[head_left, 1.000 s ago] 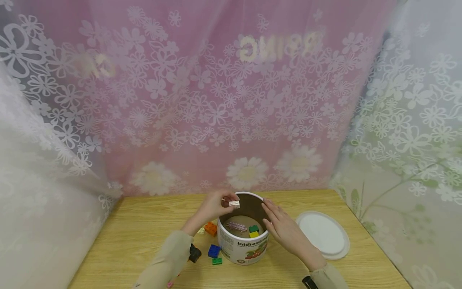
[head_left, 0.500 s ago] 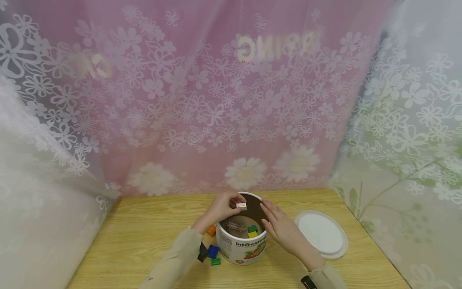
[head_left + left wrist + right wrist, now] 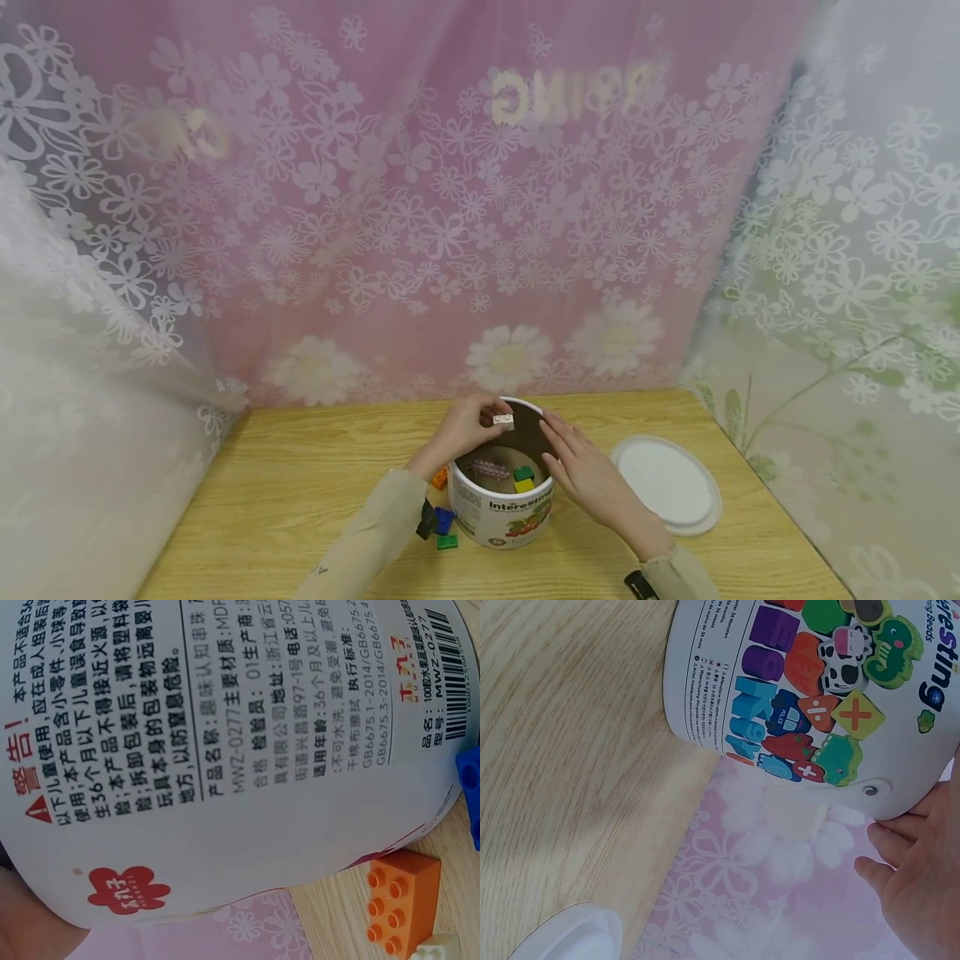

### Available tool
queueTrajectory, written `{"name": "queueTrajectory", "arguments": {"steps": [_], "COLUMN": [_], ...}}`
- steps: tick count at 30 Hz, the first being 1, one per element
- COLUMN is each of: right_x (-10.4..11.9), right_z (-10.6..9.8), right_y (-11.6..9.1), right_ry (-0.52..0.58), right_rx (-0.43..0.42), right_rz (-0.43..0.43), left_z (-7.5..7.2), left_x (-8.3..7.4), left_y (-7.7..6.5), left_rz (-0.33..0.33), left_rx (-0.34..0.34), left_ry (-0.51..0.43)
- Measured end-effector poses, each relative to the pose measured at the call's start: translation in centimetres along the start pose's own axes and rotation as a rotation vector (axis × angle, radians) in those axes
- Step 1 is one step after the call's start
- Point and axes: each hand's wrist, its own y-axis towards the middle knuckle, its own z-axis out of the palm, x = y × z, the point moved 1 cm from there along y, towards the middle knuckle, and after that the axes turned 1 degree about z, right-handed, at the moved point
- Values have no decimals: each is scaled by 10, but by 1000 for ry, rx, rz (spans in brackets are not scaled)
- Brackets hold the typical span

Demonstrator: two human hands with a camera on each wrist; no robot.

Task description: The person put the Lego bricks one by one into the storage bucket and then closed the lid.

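Note:
My left hand [image 3: 467, 431] pinches a small white toy brick [image 3: 503, 422] between thumb and fingers, over the opening of a round white bucket [image 3: 501, 523]. The right hand [image 3: 588, 479] lies with extended fingers against the bucket's right rim; its fingers [image 3: 891, 838] also show at the rim in the right wrist view. Inside on the bottom are a pinkish studded strip [image 3: 490, 470], a dark green brick [image 3: 524, 473] and a yellow brick [image 3: 524, 486]. Printed text on the bucket wall fills most of the left wrist view, which leaves the white brick out of sight.
Left of the bucket, on the wooden table [image 3: 315, 467], lie an orange brick [image 3: 405, 900], a cream brick [image 3: 436, 948], a blue brick [image 3: 444, 522] and a green brick [image 3: 447, 542]. A white round lid [image 3: 666, 483] rests at the right. Floral curtains [image 3: 375, 250] enclose the table's back and sides.
The left hand has moved a little to the right with the white brick, farther over the bucket opening. Its sleeve now covers more of the loose bricks. The right hand stays at the rim.

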Motion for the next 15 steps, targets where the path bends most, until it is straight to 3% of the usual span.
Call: {"name": "queueTrajectory", "arguments": {"steps": [8,15], "right_x": [-2,-2], "right_z": [2,1], "right_y": [0,0], "right_ry": [-14,-15], "right_rx": [-5,4], "right_rz": [-9,-2], "left_z": [1,1], "left_x": [-2,0], "left_y": [1,0], "left_rz": [-15,14], "left_rx": [-35,-68], "left_ry": [-9,-50]}}
